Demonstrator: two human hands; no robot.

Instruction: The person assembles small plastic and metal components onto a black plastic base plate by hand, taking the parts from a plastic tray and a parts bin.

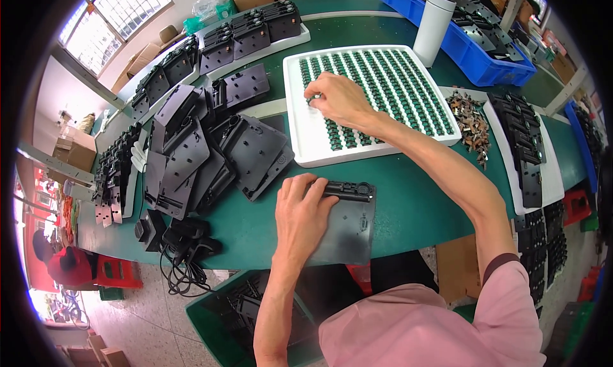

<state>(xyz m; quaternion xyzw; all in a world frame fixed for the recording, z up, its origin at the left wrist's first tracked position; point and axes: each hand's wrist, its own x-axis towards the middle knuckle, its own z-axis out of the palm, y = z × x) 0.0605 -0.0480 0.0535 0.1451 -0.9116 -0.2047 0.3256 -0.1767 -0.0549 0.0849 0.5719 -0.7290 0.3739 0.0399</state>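
Note:
My left hand [300, 215] is closed over the left side of a flat black plastic plate [348, 229] at the table's near edge. A raised black housing runs along the plate's far side, with a round part at its right end. Farther out, my right hand [341, 100] pinches a small dark part [313, 99] over the left portion of a white foam tray [310, 153]. Rows of small green-and-dark parts [389, 79] fill much of that tray, while bare white foam shows around my right fingertips. My fingers partly hide the pinched part.
Black plates [185, 156] lie heaped on the left, near black adapters with cables [191, 239]. Small metal pieces [471, 121] are piled right of the tray. A white bottle [435, 28] stands behind, beside a blue bin [488, 70]. A green crate [211, 309] sits below the table edge.

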